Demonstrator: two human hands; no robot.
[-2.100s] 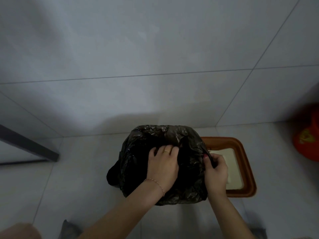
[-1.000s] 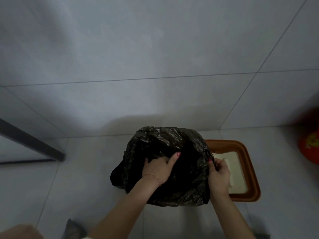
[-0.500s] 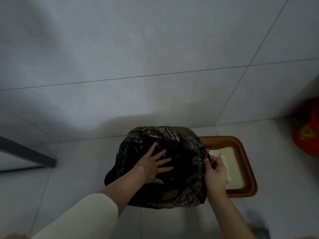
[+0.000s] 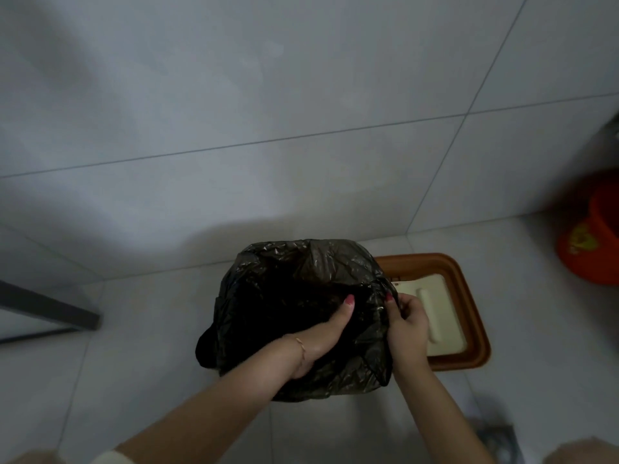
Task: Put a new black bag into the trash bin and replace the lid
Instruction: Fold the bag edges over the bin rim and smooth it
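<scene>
A crinkled black bag point(image 4: 301, 272) is draped over the trash bin, which stands on the floor against the tiled wall; the bin itself is hidden under the plastic. My left hand point(image 4: 323, 336) reaches down inside the bag's opening, fingers together, pressing against the plastic. My right hand point(image 4: 407, 324) pinches the bag's edge at the bin's right rim. The brown lid point(image 4: 469, 296) with a cream centre panel lies flat on the floor just right of the bin.
An orange bucket point(image 4: 589, 242) stands at the right edge. A dark bar point(image 4: 47, 308) runs along the floor at the left. A grey floor drain point(image 4: 495, 440) sits at the lower right. Tiled wall rises behind the bin.
My left hand moved from the bag's left inner side, fingers spread, to the right side of the opening with fingers together. My right hand stays gripping the right rim.
</scene>
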